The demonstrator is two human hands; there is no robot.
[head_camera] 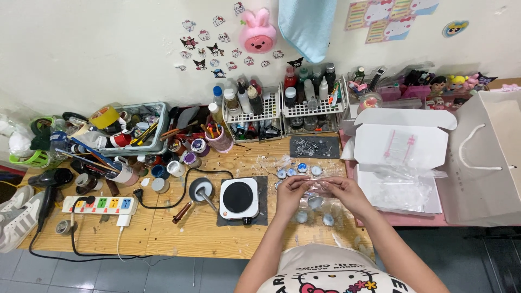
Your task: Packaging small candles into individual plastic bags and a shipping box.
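Cluttered wooden worktable point(179, 228) against a sticker-covered white wall point(108, 49) — small electric hotplate point(239, 197) at its centre. Just right of the hotplate, left hand point(291, 191) and right hand point(343, 191) pinch a clear plastic bag point(319, 187) between closed fingertips, above small blue-white round pieces point(299, 168).

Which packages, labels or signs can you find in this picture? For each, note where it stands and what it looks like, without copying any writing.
Clear plastic bag: between both hands over the wooden table, crumpled and see-through.
White cardboard box: right of the hands, lid open, pink marks inside the lid, clear film inside.
Paper bag: far right, pale, white rope handle.
Wall stickers: small cartoon figures on the wall.
Paper sheets: top right on the wall, pastel.
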